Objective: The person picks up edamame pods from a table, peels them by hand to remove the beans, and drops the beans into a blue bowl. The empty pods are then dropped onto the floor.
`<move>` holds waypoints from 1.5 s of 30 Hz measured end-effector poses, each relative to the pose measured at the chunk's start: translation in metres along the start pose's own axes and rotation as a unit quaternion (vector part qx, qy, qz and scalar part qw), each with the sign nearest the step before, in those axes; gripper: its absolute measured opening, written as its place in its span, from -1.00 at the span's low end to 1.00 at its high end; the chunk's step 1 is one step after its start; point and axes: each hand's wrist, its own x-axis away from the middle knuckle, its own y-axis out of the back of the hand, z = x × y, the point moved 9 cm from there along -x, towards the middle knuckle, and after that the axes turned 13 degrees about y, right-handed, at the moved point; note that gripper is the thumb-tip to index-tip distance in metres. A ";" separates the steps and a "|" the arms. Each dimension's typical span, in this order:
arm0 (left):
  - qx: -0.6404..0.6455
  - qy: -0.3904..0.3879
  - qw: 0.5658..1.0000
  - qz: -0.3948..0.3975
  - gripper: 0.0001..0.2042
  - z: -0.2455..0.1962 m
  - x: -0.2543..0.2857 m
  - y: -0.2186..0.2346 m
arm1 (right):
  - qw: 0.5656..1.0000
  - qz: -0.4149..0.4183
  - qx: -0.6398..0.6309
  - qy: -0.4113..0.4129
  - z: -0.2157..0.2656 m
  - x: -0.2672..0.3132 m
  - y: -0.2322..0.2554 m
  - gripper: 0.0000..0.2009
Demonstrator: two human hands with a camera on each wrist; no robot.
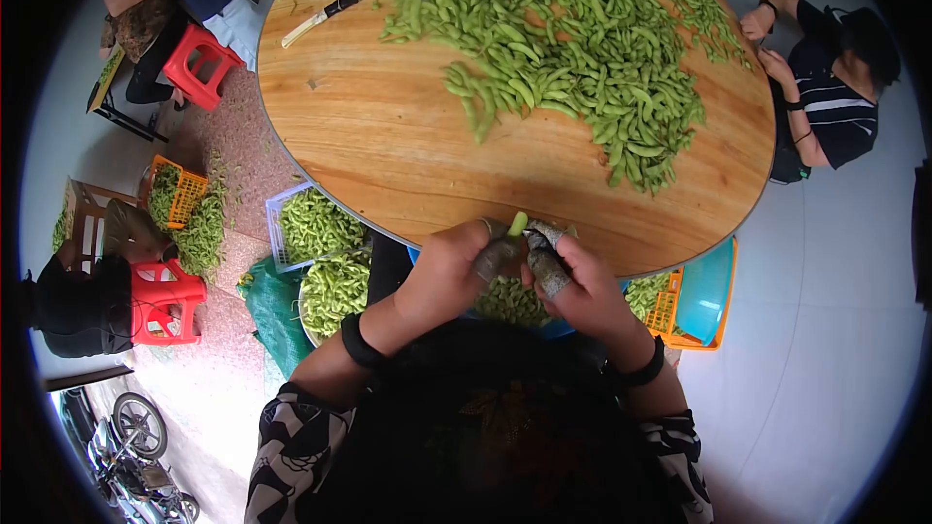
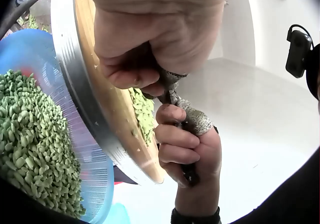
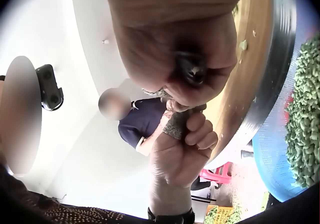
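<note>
My left hand (image 1: 449, 270) pinches a green soybean pod (image 1: 519, 223) between thumb and fingers, just over the table's near edge. Right beside it, my right hand (image 1: 590, 289) has its fingers curled round a black-handled tool (image 2: 189, 175). The rounded butt of that handle shows under the palm in the right wrist view, while its working end is hidden between the hands. Grey, worn wrapping (image 2: 199, 122) covers the right thumb, and similar wrapping is on the left thumb. Below the hands stands a blue basket (image 2: 102, 184) holding shelled beans (image 2: 37, 144).
A large heap of pods (image 1: 582, 49) covers the far part of the round wooden table (image 1: 359, 136). A knife (image 1: 325, 17) lies at its upper left. Crates of pods, a green sack (image 1: 275, 315) and red stools (image 1: 199, 66) stand left. Other people sit around.
</note>
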 end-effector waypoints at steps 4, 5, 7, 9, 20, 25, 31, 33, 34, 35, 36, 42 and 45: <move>-0.310 -0.166 0.924 -0.148 -0.94 -0.020 0.013 -0.003 | 0.996 -0.027 -0.070 -0.043 -0.015 0.001 -0.002 -0.80; -0.319 -0.182 0.917 -0.159 -0.92 -0.020 0.013 -0.002 | 0.988 -0.045 -0.137 -0.063 -0.019 0.001 -0.003 -0.78; -0.103 -0.031 0.994 -0.029 -0.91 -0.003 0.001 0.008 | 0.963 -0.008 -0.257 -0.078 -0.027 0.004 -0.007 -0.76; 0.233 0.149 0.949 0.151 -0.86 0.025 -0.001 -0.006 | 0.922 0.031 -0.374 -0.093 -0.025 0.006 -0.012 -0.74; -0.534 -0.214 0.804 -0.149 -0.85 -0.030 0.013 -0.026 | 0.982 -0.076 -0.152 -0.087 -0.040 0.017 0.004 -0.78; -0.491 -0.180 0.834 -0.172 -0.83 -0.015 0.011 -0.027 | 0.966 -0.094 -0.227 -0.085 -0.030 0.022 0.003 -0.76; -0.023 0.035 0.999 -0.012 -0.73 0.012 0.001 -0.011 | 0.997 -0.058 -0.015 -0.053 -0.025 0.026 0.021 -0.72; -0.111 0.018 0.994 -0.018 -0.75 0.011 0.005 -0.012 | 0.983 -0.106 0.144 0.043 -0.008 0.023 0.035 -0.65; -0.172 0.009 0.985 -0.009 -0.75 0.008 0.006 -0.014 | 0.935 -0.132 0.299 0.138 0.011 0.022 0.038 -0.59; -0.172 0.007 0.985 0.000 -0.75 0.005 0.007 -0.017 | 0.916 -0.130 0.328 0.193 0.012 0.018 0.036 -0.54; -0.219 -0.010 0.976 -0.001 -0.76 -0.001 0.009 -0.021 | 0.914 -0.136 0.331 0.191 0.012 0.018 0.034 -0.54; -0.282 -0.020 0.959 -0.021 -0.73 0.001 0.016 -0.020 | 0.882 -0.119 0.442 0.114 -0.002 0.014 0.026 -0.61; -0.225 0.006 0.970 -0.088 -0.73 0.002 0.015 -0.001 | 0.888 -0.106 0.409 0.183 0.009 0.021 0.024 -0.68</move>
